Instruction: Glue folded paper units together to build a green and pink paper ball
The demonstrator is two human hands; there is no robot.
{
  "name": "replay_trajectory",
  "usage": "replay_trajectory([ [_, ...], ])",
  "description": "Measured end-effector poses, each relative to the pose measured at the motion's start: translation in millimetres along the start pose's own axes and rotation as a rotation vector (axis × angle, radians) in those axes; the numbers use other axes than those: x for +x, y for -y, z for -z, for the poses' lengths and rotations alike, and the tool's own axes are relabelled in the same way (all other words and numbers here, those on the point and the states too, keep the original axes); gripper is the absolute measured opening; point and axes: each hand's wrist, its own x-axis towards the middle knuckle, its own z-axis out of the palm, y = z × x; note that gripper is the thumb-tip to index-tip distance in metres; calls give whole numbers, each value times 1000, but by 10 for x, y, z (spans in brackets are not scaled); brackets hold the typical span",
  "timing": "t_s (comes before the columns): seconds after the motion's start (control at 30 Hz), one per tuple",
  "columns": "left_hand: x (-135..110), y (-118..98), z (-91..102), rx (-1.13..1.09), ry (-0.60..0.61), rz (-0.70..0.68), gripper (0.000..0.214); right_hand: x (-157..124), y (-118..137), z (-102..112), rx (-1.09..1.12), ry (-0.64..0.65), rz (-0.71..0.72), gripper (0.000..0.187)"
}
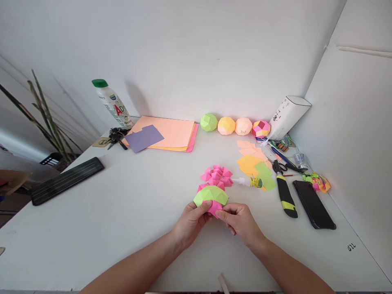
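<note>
Between my hands is a partly built paper ball (211,194), made of folded light green panels with a bright pink panel at its near side. My left hand (192,218) grips it from the left, thumb on the pink part. On the right, my right hand (240,220) pinches the pink panel's lower edge between thumb and fingers. Just beyond the ball lies a pile of folded pink paper pieces (217,174). A glue bottle (251,181) with a white nozzle rests on its side to the right, its tip near the pile.
Finished paper balls (226,125) line the wall. Loose paper cutouts (249,163), a utility knife (286,196), scissors (279,166) and a phone (315,205) lie right. Paper sheets (171,132), a purple sheet (145,139), keys (118,134), a bottle (114,104) and a black bar (67,181) are left.
</note>
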Motion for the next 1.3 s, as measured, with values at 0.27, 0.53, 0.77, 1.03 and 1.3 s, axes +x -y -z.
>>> replay_trajectory([
  [0.27, -7, -12, -21, -19, 12, -8, 22, 7, -10, -12, 61, 20, -6, 32],
  [0.53, -21, -10, -22, -15, 16, -5, 23, 6, 5, 3, 96, 34, -15, 32],
  [0.77, -3, 38, -10, -34, 7, 1, 21, 6, -7, -40, 238, 19, -57, 28],
  [1.03, -8, 72, 5, -45, 101, -10, 18, -29, -36, -139, 357, -37, -60, 27],
  [1.3, -20, 93, 4, 1, 114, 1, 16, -71, -5, -141, 228, 5, -13, 27],
])
